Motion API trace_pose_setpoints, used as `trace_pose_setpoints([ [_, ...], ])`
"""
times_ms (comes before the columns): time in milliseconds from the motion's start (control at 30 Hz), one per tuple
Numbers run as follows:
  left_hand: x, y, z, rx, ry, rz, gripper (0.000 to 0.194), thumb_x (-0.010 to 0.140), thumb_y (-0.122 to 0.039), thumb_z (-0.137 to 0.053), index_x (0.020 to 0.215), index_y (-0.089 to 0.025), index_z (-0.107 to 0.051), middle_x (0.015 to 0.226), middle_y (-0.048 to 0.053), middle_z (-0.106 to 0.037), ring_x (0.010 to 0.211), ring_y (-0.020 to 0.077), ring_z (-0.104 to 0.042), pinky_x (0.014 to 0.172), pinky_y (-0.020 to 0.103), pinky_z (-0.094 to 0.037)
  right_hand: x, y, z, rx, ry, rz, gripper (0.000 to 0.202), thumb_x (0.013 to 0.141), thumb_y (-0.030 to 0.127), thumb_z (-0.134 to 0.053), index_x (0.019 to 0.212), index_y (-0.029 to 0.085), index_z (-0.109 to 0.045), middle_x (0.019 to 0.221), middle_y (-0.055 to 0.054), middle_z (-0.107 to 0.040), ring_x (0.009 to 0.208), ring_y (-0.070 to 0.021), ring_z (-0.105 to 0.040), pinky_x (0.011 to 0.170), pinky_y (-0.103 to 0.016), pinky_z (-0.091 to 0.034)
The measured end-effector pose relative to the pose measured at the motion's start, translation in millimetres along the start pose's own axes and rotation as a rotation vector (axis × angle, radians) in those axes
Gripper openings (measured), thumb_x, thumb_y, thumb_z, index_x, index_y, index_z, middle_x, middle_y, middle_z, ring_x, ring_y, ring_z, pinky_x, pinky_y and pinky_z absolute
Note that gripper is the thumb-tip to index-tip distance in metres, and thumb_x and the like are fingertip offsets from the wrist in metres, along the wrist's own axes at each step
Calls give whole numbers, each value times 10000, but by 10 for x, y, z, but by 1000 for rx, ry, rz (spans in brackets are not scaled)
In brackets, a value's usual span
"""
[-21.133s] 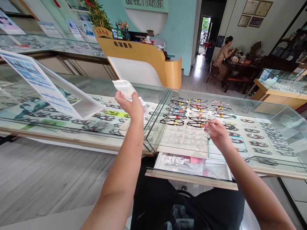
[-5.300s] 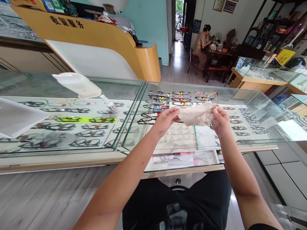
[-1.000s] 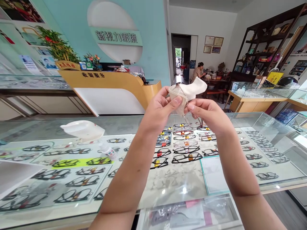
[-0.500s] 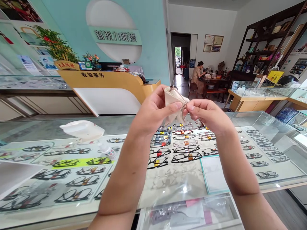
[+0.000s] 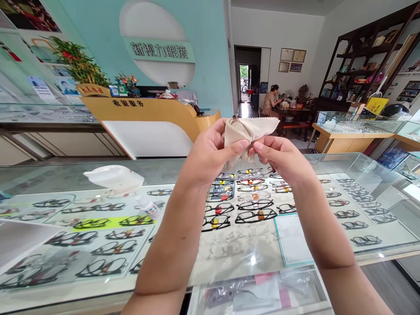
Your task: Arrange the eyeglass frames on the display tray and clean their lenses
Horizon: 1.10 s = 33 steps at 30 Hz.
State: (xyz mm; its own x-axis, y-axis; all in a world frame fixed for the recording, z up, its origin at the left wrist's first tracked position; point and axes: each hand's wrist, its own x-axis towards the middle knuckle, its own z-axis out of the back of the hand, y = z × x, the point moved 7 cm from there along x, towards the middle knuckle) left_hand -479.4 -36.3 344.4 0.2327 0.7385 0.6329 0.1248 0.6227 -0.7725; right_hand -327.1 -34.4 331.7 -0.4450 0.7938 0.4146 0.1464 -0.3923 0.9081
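Observation:
In the middle of the head view my left hand (image 5: 218, 146) pinches a cream cloth (image 5: 259, 127) with a zigzag edge. The cloth is folded around part of a thin-framed pair of glasses, most of which it hides. Close beside it, my right hand (image 5: 274, 153) has its fingers pressed together on the thin frame of the glasses at the cloth's lower edge. Both hands are raised above a glass display counter (image 5: 229, 253). One corner of the cloth spreads out to the right over my right hand.
Rows of glasses (image 5: 256, 215) lie inside the counter. On its top are a white moulded object (image 5: 113, 177), a small white bottle (image 5: 149, 207) and, at the left edge, a white box (image 5: 19, 243). A person (image 5: 271, 101) sits at a dark table further back.
The cloth's free corner has flipped up and spread out to the right above my right hand. Both hands keep nearly the same place and grip.

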Motion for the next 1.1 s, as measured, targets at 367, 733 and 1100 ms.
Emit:
trace_pose_setpoints([
  [367, -16, -31, 72, 26, -82, -85, 471, 805, -422, -960, 1071, -248, -614, 1001, 31, -749, 863, 192, -737, 718, 281, -599, -19, 50, -28, -27, 3, 12, 503, 833, 681, -849, 856, 198, -712, 699, 44, -518, 647, -102, -321, 587, -295, -226],
  [733, -26, -62, -14, -76, 7, -11, 412, 906, -519, -862, 1082, -262, -593, 923, 16, -753, 758, 176, -751, 658, 307, -630, -32, 62, -27, 0, 8, 18, 466, 836, 642, -859, 847, 198, -719, 738, 34, -550, 666, -107, -326, 604, -296, -224],
  [1100, 8, -4, 8, -35, -86, -23, 512, 748, -483, -994, 1067, -232, -682, 894, 19, -785, 714, 175, -746, 616, 271, -617, -10, 16, -51, 8, 4, 14, 484, 824, 644, -870, 855, 190, -705, 760, 35, -596, 639, -89, -332, 578, -289, -236],
])
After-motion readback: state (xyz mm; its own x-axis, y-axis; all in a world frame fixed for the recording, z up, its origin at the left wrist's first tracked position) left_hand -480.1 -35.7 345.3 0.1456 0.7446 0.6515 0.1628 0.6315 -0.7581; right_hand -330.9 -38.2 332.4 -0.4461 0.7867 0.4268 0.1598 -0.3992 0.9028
